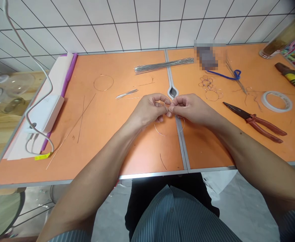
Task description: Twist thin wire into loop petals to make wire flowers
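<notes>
Close together over the seam of the orange table, my left hand (pixel 154 107) and my right hand (pixel 186 106) both pinch a thin bent wire (pixel 159 132). Its curved ends hang below my fingers, and a small loop shows between the fingertips. Left of my left hand lies a short bundle of cut wires (pixel 126 93). Further left is a wire ring (pixel 103 83). Wire shaped like a flower (pixel 206 81) with loops lies beyond my right hand. Pliers (pixel 254 121) with red handles rest to the right.
A long bundle of straight wires (pixel 163 66) lies near the tiled wall. On the right are a white tape roll (pixel 277 101), scissors (pixel 236 74), a yellow-black cutter (pixel 293 78) and a glass (pixel 280 40). A white box with a cable (pixel 46 112) stands left, near loose long wires (pixel 70 131).
</notes>
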Available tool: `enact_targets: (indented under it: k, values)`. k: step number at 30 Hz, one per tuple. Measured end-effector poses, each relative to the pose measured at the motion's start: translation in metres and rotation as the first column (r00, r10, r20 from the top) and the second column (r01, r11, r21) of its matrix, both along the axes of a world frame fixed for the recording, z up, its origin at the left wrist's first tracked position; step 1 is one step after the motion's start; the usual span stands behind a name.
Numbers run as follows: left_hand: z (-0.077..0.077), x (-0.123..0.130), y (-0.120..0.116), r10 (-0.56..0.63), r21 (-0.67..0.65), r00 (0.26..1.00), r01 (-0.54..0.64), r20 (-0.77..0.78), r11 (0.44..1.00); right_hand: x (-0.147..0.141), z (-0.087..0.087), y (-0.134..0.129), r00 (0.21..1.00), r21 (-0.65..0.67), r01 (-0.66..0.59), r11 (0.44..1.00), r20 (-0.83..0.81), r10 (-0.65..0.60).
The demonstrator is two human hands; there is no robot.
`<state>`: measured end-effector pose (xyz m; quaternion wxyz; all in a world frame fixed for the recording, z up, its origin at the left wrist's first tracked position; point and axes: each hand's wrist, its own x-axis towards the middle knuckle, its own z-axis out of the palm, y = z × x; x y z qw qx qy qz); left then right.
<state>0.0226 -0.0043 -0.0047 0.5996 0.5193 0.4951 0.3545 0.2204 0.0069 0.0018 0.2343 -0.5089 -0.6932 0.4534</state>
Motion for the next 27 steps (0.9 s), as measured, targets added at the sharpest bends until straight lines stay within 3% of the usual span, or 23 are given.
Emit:
enact_targets:
  k: [9, 14, 16, 19, 21, 24, 27]
  values:
    - [-0.002, -0.004, 0.002, -0.01, -0.029, 1.0, 0.01, -0.002, 1.0, -0.003, -0.003, -0.001, 0.999, 0.035, -0.033, 0.999, -0.04, 0.034]
    - [-0.003, -0.006, 0.005, -0.018, -0.093, 0.999, 0.022, 0.042, 0.995, -0.005, -0.002, -0.002, 1.0, 0.031, 0.015, 0.999, -0.011, -0.015]
    - [-0.004, -0.007, 0.006, -0.027, -0.037, 0.999, 0.028, 0.039, 0.999, -0.004, -0.001, -0.002, 0.998, 0.025, 0.058, 0.998, -0.025, -0.057]
    - [-0.007, -0.009, 0.008, -0.029, 0.171, 0.999, 0.033, -0.028, 0.985, 0.0, 0.002, -0.001, 0.991, -0.023, 0.121, 0.992, -0.058, -0.123]
    - [-0.009, -0.01, 0.008, 0.016, 0.381, 0.991, 0.035, -0.129, 0.924, 0.003, 0.002, 0.0, 0.984, -0.069, 0.141, 0.988, -0.099, -0.148]
    - [-0.01, -0.011, 0.007, 0.142, 0.666, 0.942, 0.103, -0.304, 0.739, 0.006, 0.0, 0.002, 0.971, -0.122, 0.152, 0.981, -0.168, -0.171]
    - [-0.01, -0.011, 0.005, 0.212, 0.784, 0.876, 0.251, -0.433, 0.567, 0.008, -0.004, 0.004, 0.961, -0.148, 0.147, 0.978, -0.214, -0.177]
